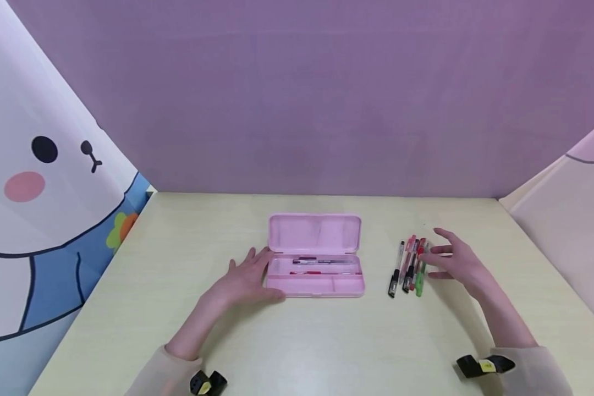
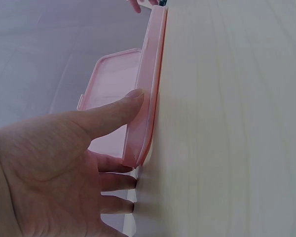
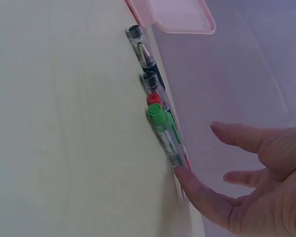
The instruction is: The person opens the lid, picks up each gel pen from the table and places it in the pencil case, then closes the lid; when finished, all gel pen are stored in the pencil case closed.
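Note:
A pink pencil case (image 1: 299, 285) lies on the table with its lid (image 1: 314, 233) folded back. Inside, a black-tipped clear pen (image 1: 322, 262) lies above a red-tipped one (image 1: 311, 273). My left hand (image 1: 247, 280) rests at the case's left end, its thumb (image 2: 119, 109) against the front wall and its other fingers spread. To the right of the case lie several pens side by side, among them a black-capped pen (image 1: 394, 279) and a green-capped pen (image 3: 163, 126). Over their right side hovers my right hand (image 1: 456, 258), fingers apart, one fingertip overlapping the green-capped pen in the right wrist view.
The pale wooden table (image 1: 326, 341) ends at a purple backdrop (image 1: 326, 110). A cartoon-printed cloth (image 1: 54, 220) borders the left side, and a pale cloth (image 1: 574, 231) the right. Bare tabletop separates the case from the pens.

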Action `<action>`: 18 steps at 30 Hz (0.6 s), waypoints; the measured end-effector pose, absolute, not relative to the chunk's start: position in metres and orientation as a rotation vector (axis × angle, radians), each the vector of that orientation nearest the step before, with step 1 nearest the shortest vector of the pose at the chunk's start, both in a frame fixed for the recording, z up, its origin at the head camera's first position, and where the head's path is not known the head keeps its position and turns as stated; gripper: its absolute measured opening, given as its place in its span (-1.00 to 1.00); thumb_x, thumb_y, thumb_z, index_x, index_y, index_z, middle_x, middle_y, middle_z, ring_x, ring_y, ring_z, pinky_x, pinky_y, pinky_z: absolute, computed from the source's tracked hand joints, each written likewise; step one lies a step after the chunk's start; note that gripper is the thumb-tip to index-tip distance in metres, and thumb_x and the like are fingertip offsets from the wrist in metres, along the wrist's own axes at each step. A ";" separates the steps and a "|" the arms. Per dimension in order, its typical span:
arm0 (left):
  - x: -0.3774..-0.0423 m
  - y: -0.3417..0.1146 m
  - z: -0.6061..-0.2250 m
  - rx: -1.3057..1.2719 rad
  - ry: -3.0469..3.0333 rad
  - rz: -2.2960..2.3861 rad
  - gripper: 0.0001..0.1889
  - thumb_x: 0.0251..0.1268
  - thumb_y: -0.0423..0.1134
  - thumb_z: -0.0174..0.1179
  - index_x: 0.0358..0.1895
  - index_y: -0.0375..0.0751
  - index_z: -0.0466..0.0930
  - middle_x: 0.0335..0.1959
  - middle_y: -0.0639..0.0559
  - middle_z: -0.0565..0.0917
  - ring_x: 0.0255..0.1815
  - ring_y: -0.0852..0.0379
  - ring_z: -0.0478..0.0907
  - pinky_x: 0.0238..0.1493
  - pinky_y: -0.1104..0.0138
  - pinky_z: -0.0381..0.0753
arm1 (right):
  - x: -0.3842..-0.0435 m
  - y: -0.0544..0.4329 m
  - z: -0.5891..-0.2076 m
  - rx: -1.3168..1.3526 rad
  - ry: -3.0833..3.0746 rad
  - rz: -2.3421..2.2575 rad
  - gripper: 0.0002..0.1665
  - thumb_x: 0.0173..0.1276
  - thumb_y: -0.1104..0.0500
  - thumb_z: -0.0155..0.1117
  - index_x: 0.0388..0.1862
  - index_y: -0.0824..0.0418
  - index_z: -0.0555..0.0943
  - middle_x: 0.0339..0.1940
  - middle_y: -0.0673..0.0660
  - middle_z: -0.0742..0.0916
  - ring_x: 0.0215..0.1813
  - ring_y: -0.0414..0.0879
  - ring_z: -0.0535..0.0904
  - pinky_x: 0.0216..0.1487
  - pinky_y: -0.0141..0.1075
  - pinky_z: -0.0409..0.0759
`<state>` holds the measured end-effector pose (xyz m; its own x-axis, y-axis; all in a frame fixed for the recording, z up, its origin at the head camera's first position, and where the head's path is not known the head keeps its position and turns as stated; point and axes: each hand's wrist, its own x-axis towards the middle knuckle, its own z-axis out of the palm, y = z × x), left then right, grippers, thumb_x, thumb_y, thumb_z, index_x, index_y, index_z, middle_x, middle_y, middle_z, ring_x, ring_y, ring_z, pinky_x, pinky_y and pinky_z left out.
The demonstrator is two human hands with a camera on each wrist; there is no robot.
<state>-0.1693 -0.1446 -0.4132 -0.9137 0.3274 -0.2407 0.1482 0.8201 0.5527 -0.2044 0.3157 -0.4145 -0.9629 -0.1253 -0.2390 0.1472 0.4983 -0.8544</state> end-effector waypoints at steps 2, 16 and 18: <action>-0.170 -0.144 -0.413 0.360 2.680 0.773 0.00 0.17 0.08 0.43 0.62 -0.16 0.13 0.70 -0.16 0.10 0.71 -0.40 -0.10 0.53 -0.51 -0.19 | -0.204 0.314 -0.416 0.022 2.463 -1.458 0.17 0.48 0.15 0.32 0.71 0.27 -0.29 0.42 0.62 0.30 -0.02 -0.17 0.71 -0.02 -0.19 0.81; -0.171 -0.144 -0.413 0.359 2.681 0.752 -0.02 0.17 0.08 0.43 0.60 -0.14 0.16 0.70 -0.17 0.10 0.70 -0.41 -0.09 0.52 -0.52 -0.16 | -0.202 0.304 -0.417 0.073 2.495 -1.387 0.26 0.32 0.30 0.44 0.69 0.36 -0.25 0.45 0.71 0.26 -0.09 -0.11 0.73 -0.09 -0.24 0.81; -0.171 -0.144 -0.412 0.357 2.682 0.750 -0.02 0.17 0.09 0.43 0.61 -0.14 0.15 0.70 -0.16 0.10 0.71 -0.40 -0.10 0.52 -0.52 -0.17 | -0.202 0.303 -0.416 0.084 2.505 -1.361 0.26 0.31 0.30 0.44 0.68 0.39 -0.23 0.46 0.71 0.26 -0.07 -0.09 0.74 -0.08 -0.25 0.81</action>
